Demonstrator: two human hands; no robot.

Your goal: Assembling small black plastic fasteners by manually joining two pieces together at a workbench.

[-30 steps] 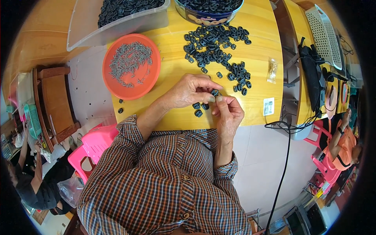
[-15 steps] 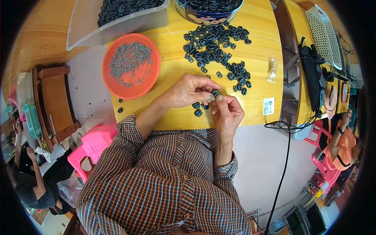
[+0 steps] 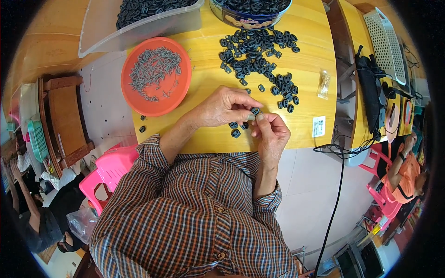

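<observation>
A small black two-holed cord lock (image 3: 256, 111) is pinched between my two hands over the near part of the yellow table. My left hand (image 3: 221, 107) closes its thumb and forefinger on it from the left. From the right, the thumb and forefinger of my right hand (image 3: 272, 132) press on the same piece, its other fingers curled in. A few more cord locks (image 3: 236, 133) lie just under my hands, partly hidden. Beyond my fingers spreads a loose pile of cord locks (image 3: 250, 55). An orange bowl (image 3: 127, 85) to the left holds many thin grey spring-like pieces (image 3: 155, 69).
A clear plastic bin (image 3: 162, 28) and a round blue tin (image 3: 250, 21), both full of black pieces, stand at the back. A small clear bag (image 3: 323, 84) and a white label (image 3: 319, 126) lie on the right. Pink chairs and other people appear at both sides.
My hands keep the same pinch on the cord lock, with hardly any movement. The view has shifted slightly. At the far left another person's arms have moved.
</observation>
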